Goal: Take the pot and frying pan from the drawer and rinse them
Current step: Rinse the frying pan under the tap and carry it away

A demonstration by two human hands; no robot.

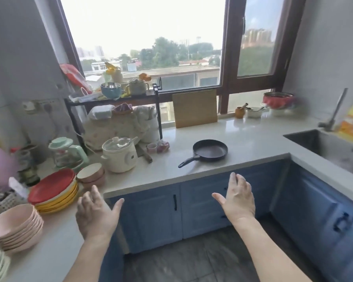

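Observation:
A black frying pan [210,150] lies on the white countertop [251,139], its handle pointing toward the front left edge. Below the counter, the blue cabinet doors [157,218] with dark handles are closed. My left hand [96,214] is held out in front of the cabinets, fingers spread, holding nothing. About level with it, my right hand [237,197] is also open and empty, just below the counter edge near the pan. The steel sink [334,149] and its tap [334,112] are at the right. No pot from the drawer is visible.
Stacks of red and yellow plates [53,190] and pink bowls [14,226] crowd the left counter, with a white electric cooker [119,155], a kettle [67,153] and a loaded rack [118,98]. A wooden cutting board [195,107] leans against the window.

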